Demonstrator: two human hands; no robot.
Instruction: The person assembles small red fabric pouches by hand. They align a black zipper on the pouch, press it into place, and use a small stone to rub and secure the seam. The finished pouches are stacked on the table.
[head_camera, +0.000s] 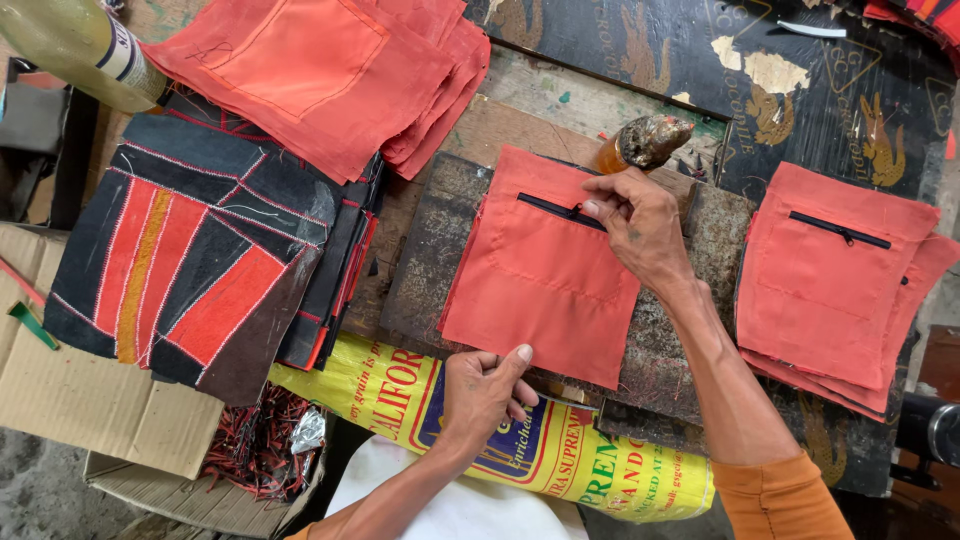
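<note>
An orange-red fabric panel with a black zipper near its top lies flat on a dark worn work block. My right hand rests on the panel's upper right, fingertips on the zipper's end. My left hand pinches the panel's lower edge between thumb and fingers at the block's near side.
A stack of similar zippered panels lies to the right, plain orange pieces at top left. Black-and-red patchwork pieces sit on a cardboard box. Also near: a yellow printed sack, a bottle and a wooden tool handle.
</note>
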